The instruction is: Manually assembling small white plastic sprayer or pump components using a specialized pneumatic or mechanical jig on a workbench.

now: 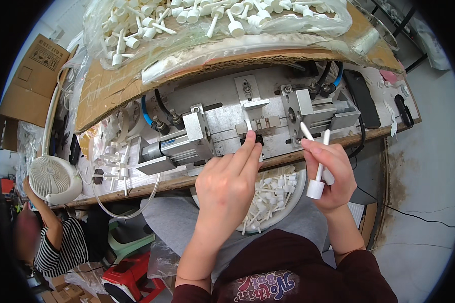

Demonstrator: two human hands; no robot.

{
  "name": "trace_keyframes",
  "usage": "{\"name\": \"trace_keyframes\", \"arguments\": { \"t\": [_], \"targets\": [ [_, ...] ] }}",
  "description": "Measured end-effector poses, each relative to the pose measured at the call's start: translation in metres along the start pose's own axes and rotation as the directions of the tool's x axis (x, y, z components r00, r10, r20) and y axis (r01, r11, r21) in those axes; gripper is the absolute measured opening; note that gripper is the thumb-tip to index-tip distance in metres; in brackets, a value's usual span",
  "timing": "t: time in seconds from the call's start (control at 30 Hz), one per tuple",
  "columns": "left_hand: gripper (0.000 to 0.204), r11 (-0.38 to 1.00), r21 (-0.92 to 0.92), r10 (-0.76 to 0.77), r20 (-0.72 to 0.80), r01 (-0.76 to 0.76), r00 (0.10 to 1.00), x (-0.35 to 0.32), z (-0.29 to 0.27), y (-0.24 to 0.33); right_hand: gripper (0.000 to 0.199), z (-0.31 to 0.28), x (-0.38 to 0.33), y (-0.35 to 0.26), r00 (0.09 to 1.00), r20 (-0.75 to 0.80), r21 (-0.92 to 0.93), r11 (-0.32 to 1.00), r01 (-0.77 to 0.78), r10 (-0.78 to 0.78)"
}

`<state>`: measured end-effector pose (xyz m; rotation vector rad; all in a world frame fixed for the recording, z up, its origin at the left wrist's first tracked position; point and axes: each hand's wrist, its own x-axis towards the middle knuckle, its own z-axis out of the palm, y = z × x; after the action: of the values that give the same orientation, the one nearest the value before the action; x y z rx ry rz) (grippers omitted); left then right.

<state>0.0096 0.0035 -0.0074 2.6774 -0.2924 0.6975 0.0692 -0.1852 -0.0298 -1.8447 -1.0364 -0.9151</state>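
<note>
On the table, the left hand presses its fingertips onto a small white piece seated in the metal fixture, perhaps pinching it. Just right, the right hand is closed around two white plastic applicators.

We count two hands at centre — two white stemmed pieces in one. One fan at left — one black phone, upper right.

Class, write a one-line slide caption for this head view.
Left hand presses a white part into a metal fixture; right hand holds two white stemmed parts.
</note>
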Motion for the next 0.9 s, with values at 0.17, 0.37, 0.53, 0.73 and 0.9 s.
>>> {"name": "trace_keyframes", "arguments": {
  "t": [0.17, 0.37, 0.53, 0.73, 0.9],
  "targets": [
    [0.026, 1.0, 0.008, -0.011, 0.044, 0.01, 0.999, 0.005, -0.003, -0.002, 0.05, 0.002, 0.001, -0.001, 1.0, 0.002, 0.029, 0.999, -0.025, 0.025],
    [0.029, 0.995, -0.068, -0.064, 0.04, 0.067, 0.997, 0.002, -0.003, -0.003, 0.047, -0.002, 0.003, -0.004, 0.995, 0.099, 0.001, 1.0, 0.006, -0.007],
    [0.036, 0.708, -0.688, -0.117, 0.11, 0.16, 0.987, -0.006, -0.024, 0.023, 0.046, 0.005, 0.004, -0.01, 0.981, 0.172, -0.076, 0.992, 0.101, -0.087],
    [0.036, 0.775, -0.626, -0.124, -0.016, 0.086, 0.992, -0.012, -0.027, 0.021, 0.043, 0.015, 0.013, -0.013, 0.996, 0.072, -0.051, 0.998, 0.047, -0.043],
    [0.032, 0.966, -0.241, -0.118, -0.069, 0.098, 0.991, -0.007, -0.012, 0.005, 0.051, 0.009, 0.01, -0.011, 0.993, 0.057, 0.042, 0.994, -0.104, 0.102]
  ]
}}
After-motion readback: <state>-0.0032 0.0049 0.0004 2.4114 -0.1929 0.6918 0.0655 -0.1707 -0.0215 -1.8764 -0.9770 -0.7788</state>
